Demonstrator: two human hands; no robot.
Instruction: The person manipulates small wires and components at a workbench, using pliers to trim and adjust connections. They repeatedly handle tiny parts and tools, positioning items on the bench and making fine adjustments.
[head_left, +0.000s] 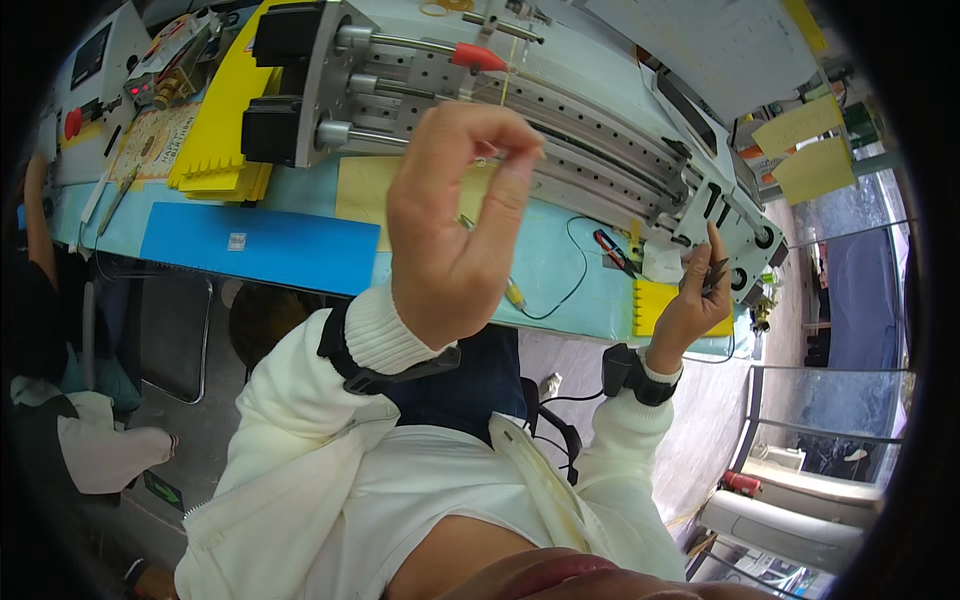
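Observation:
My left hand (450, 235) is raised in front of a long metal rail machine (590, 130), with thumb and forefinger pinched together. Whatever lies between those fingertips, if anything, is too small to make out. A thin yellowish strand (508, 75) stands above the hand, by a red piece (480, 57) on one of the machine's rods. At the machine's right end plate (735, 225), my right hand (690, 305) is closed around a small dark tool (716, 275), its forefinger stretched upward. Most of that tool is hidden by the fingers.
Black motors (272, 130) cap the machine's left end. A blue sheet (260, 245), yellow sheets (215, 130), a yellow-handled tool (515, 293) and red-and-black pliers (613, 252) lie on the light-blue bench. A thin cable (585, 265) curls there. At the far left, another person's arm (38, 215) reaches in.

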